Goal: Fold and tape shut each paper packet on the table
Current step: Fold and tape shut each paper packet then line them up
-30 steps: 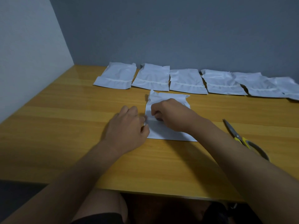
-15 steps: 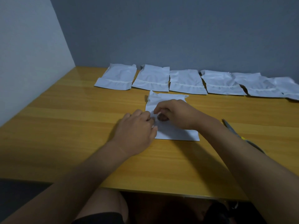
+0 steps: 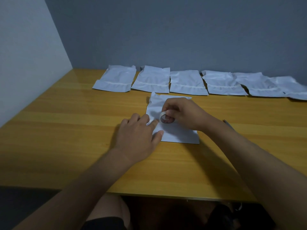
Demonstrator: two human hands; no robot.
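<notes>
The packet (image 3: 172, 130) lies under both hands: the left hand (image 3: 137, 131) presses it flat-fingered, the right hand (image 3: 181, 113) grips the one tape roll (image 3: 167, 119). Six more packets (image 3: 152, 79) line the back.

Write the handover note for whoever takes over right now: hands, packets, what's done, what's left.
Right hand grips the tape roll on the near packet.
Left hand lies on that packet's left edge, fingers at the tape end; whether it pinches the end is unclear.
Back row: six packets along the wall, each with a strip across it, apparently folded and taped.
Scissors lie right of the right arm, mostly hidden.
Left: run tape across the near packet, cut it, press it down.
</notes>
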